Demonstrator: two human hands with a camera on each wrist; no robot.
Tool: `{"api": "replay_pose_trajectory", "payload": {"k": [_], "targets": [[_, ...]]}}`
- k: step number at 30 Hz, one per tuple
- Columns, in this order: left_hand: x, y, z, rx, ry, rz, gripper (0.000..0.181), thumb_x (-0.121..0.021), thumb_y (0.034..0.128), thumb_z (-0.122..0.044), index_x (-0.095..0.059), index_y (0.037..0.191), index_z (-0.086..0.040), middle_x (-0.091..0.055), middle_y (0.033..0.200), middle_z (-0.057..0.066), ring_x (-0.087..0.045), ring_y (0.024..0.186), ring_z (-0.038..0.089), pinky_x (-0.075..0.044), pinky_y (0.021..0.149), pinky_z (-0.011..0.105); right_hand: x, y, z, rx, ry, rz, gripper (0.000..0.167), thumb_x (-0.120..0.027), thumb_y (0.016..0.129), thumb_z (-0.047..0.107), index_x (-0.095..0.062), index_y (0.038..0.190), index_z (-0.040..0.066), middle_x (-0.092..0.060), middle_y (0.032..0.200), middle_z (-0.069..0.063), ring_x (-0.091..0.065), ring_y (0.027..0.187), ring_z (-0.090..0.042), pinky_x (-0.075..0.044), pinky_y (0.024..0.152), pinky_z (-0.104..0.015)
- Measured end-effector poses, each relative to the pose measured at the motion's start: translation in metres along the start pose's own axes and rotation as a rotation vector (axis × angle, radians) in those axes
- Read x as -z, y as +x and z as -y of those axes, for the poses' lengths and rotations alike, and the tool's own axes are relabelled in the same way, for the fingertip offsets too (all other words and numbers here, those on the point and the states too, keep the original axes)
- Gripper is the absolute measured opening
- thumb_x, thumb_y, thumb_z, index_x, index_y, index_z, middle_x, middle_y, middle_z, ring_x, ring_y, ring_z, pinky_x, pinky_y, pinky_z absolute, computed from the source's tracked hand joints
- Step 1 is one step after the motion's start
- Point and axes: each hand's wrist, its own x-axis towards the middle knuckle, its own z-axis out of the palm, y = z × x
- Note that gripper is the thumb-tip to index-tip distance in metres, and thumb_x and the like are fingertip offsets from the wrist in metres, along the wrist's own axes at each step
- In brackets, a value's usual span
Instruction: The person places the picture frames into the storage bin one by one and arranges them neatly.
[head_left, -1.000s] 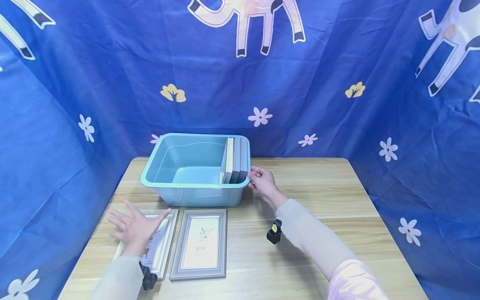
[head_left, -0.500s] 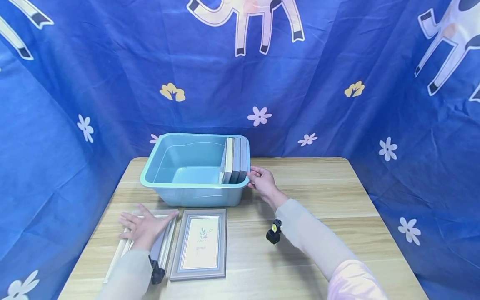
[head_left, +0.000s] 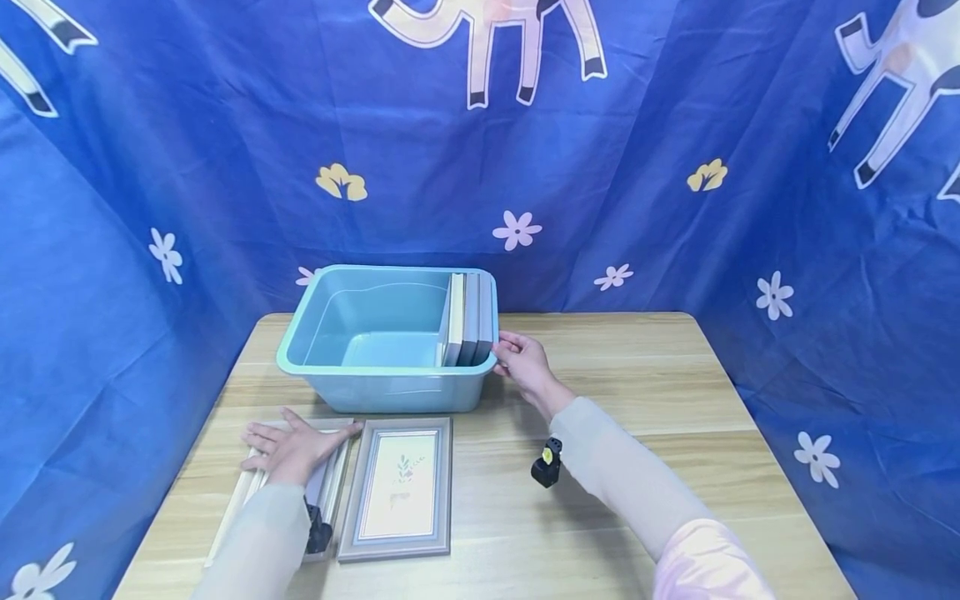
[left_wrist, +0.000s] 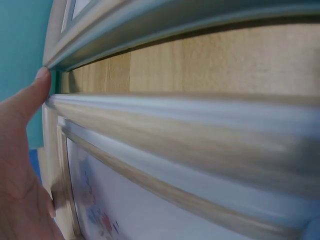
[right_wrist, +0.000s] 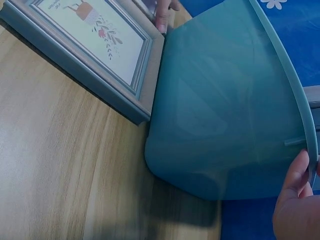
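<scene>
Fingers spread apart and thumb out wide, my left hand lies over the top end of a pale, rectangular moulded picture frame on the tabletop; I cannot tell whether my palm presses it. My right hand pinches the rim of a light-blue rectangular plastic tub at its near right corner.

Only my left wrist camera shows my thumb close up at the upper-left corner of a grey, rectangular moulded picture frame, with a strip of wood between the two frames, narrowing toward the tub. My right wrist camera shows the grey frame's brown pot and sprigs clearly, its top end just beside the tub's wall.

Seen from my head, slim grey and white rectangular slabs stand upright along the tub's right end; its blue floor shows to their left. Pale wood-grain tabletop stretches rightward from the tub to the table's edge.
</scene>
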Motion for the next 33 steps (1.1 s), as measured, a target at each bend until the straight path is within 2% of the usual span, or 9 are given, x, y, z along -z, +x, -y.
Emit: {"api": "replay_pose_trajectory", "payload": {"k": [10, 21, 29, 33], "targets": [[0.006, 0.004, -0.004, 0.024, 0.035, 0.025, 0.148, -0.050, 0.0594, -0.091, 0.017, 0.141, 0.012, 0.032, 0.125, 0.051, 0.027, 0.117, 0.066, 0.007, 0.083, 0.086, 0.000, 0.000, 0.001, 0.011, 0.000, 0.004, 0.039, -0.058, 0.093, -0.002, -0.050, 0.130, -0.009, -0.055, 0.092, -0.007, -0.054, 0.067, -0.006, -0.051, 0.055, -0.014], [0.004, 0.010, -0.002, 0.036, 0.062, 0.010, 0.151, -0.053, 0.0560, -0.092, 0.007, 0.141, 0.018, 0.021, 0.126, 0.056, 0.014, 0.119, 0.072, 0.002, 0.083, 0.086, -0.001, 0.002, -0.003, 0.000, 0.021, 0.003, 0.037, -0.056, 0.093, -0.005, -0.051, 0.130, -0.009, -0.055, 0.091, -0.007, -0.054, 0.066, -0.006, -0.050, 0.055, -0.014], [0.012, 0.008, 0.000, -0.011, 0.060, -0.030, 0.151, -0.061, 0.0536, -0.088, 0.002, 0.142, 0.018, 0.020, 0.128, 0.056, 0.012, 0.119, 0.072, -0.001, 0.082, 0.087, 0.000, 0.000, -0.003, 0.005, 0.040, 0.010, 0.037, -0.056, 0.093, -0.006, -0.051, 0.129, -0.010, -0.052, 0.086, -0.002, -0.053, 0.067, -0.006, -0.049, 0.053, -0.013], [0.017, 0.007, 0.003, -0.045, 0.055, -0.070, 0.151, -0.063, 0.0520, -0.087, -0.002, 0.143, 0.016, 0.015, 0.127, 0.058, 0.007, 0.119, 0.073, -0.004, 0.081, 0.088, 0.001, 0.000, -0.003, 0.009, 0.039, 0.013, 0.037, -0.056, 0.092, -0.006, -0.051, 0.129, -0.010, -0.051, 0.084, -0.001, -0.052, 0.067, -0.006, -0.049, 0.053, -0.014]]}}
